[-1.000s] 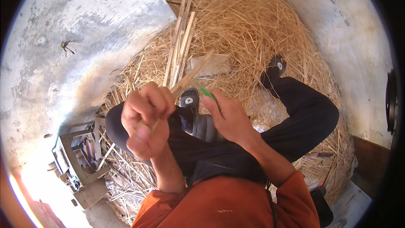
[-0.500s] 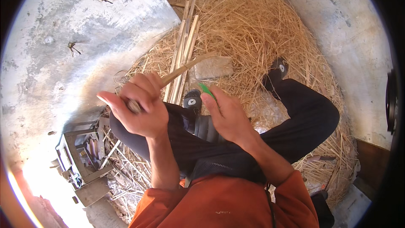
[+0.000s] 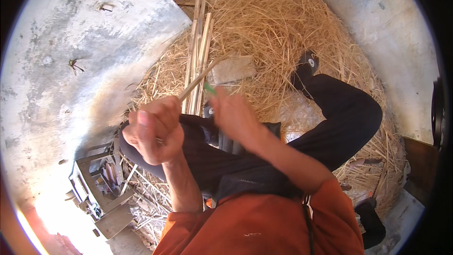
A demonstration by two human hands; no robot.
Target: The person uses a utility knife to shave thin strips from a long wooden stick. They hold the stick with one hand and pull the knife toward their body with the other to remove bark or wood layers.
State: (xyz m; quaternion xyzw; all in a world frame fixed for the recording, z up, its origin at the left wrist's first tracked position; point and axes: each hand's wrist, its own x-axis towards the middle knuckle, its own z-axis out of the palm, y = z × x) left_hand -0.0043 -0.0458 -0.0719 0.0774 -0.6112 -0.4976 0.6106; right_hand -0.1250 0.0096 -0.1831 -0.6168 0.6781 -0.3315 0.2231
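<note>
My left hand is closed round a thin split stick, perhaps bamboo. The stick slants up and to the right out of my fist. Close to its right side is my right hand, smeared by motion. A small bright green thing sticks out between its thumb and fingers. The rest of that thing is hidden in the hand, and I cannot tell whether it touches the stick. Both hands are above my crossed legs in dark trousers.
Several long pale split sticks lie on the ground ahead, beside a flat stone block. Loose straw covers the ground. A wooden frame box stands at the left. Pale walls curve round me.
My right hand has moved left, bringing the green thing close to the stick. My left hand has turned and dropped slightly, with the stick still in it.
</note>
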